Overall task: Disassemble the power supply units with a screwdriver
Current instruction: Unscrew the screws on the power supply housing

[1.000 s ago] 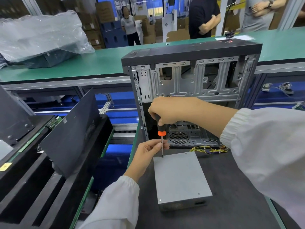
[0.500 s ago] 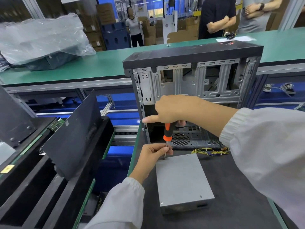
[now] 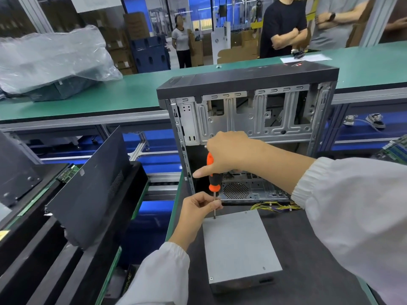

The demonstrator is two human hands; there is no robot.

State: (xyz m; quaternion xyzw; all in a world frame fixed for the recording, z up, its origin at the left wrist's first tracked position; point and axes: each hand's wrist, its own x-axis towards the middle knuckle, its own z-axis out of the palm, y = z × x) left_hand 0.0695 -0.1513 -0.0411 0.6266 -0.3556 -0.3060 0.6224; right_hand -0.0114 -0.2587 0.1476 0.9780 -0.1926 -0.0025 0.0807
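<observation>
Rising screwdriver [image 3: 213,172] handle, thumb extended.

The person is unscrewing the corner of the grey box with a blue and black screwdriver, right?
Not quite. The head view shows the screwdriver is orange and black, not blue. The rest holds: the right hand grips its handle, the left hand steadies the shaft, and the tip sits at a far corner of the grey box.
</observation>
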